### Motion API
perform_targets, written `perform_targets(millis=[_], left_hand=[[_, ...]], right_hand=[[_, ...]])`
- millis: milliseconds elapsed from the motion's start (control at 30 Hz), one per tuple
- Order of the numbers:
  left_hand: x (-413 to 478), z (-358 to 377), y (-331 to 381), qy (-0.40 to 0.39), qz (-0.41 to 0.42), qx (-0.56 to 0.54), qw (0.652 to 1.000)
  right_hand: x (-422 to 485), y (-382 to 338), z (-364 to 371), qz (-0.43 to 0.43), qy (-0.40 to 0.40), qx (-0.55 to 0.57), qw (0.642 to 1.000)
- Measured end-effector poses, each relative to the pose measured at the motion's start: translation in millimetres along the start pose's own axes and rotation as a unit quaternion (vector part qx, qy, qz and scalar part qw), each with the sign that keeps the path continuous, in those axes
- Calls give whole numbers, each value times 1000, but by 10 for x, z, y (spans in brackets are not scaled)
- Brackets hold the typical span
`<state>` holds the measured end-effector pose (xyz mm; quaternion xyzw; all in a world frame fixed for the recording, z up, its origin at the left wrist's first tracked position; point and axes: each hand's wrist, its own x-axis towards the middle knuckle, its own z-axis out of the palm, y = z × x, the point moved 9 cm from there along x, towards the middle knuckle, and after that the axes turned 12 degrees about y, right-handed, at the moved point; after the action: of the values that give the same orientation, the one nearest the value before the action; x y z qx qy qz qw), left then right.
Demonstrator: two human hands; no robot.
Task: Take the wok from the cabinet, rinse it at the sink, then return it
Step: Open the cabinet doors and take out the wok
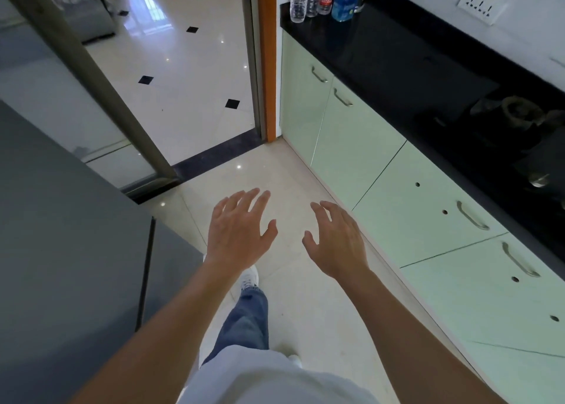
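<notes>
Hands: our left hand (241, 232) and right hand (336, 238) hover over floor, fingers spread, empty, beside pale green cabinet doors (397, 195).

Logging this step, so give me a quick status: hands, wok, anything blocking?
Left hand open, empty; right hand open, empty. Wok not in view; cabinet doors shut. Floor ahead shows no obstacle.
</notes>
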<state>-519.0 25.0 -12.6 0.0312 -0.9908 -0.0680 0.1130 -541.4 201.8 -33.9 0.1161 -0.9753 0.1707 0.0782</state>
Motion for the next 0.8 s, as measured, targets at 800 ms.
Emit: perform_targets(millis=[800], left_hand=[[3216, 662, -1344, -28, 38, -36, 998]], right_hand=[[3168, -588, 941, 50, -33, -28, 998]])
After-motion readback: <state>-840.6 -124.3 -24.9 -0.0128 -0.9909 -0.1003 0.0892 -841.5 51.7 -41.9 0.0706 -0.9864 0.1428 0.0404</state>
